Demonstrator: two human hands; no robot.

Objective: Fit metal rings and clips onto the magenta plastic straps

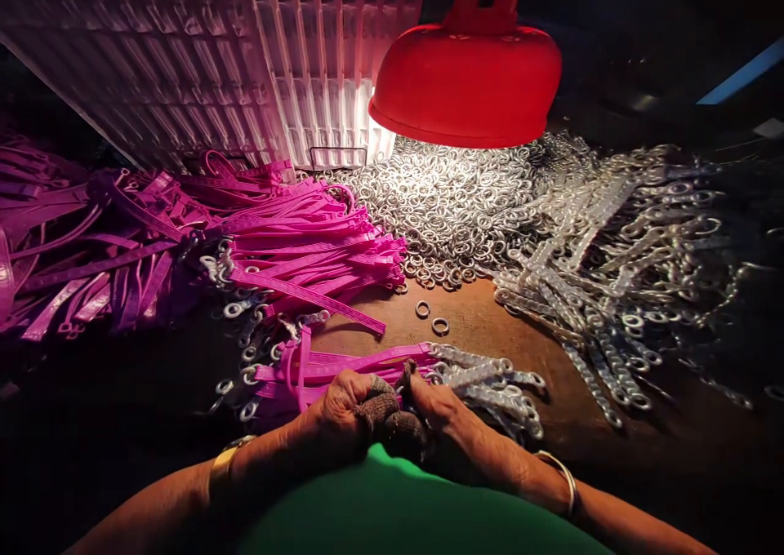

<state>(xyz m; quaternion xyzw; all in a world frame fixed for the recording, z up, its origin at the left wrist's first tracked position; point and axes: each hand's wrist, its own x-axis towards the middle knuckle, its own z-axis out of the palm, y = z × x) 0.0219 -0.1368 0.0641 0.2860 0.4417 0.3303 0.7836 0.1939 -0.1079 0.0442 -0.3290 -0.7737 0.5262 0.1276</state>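
Observation:
My left hand [356, 404] and my right hand [429, 401] meet close to my body, fingers curled together. Dark knitted covers wrap several fingertips. Whatever sits between the fingers is hidden. Just beyond them lie pink straps [343, 365], joined at their right ends to silver chain pieces [474, 373] with rings. A thicker heap of pink straps [306, 253] rests farther back on the left. Two loose metal rings [440, 326] lie on the brown tabletop [373, 314], ahead of my hands.
A large mound of metal rings [453, 204] spreads under a red lamp [469, 86]. Silver chain pieces [588, 253] pile up at the right, darker purple straps [110, 245] at the far left. Behind stands a ribbed translucent panel [214, 57].

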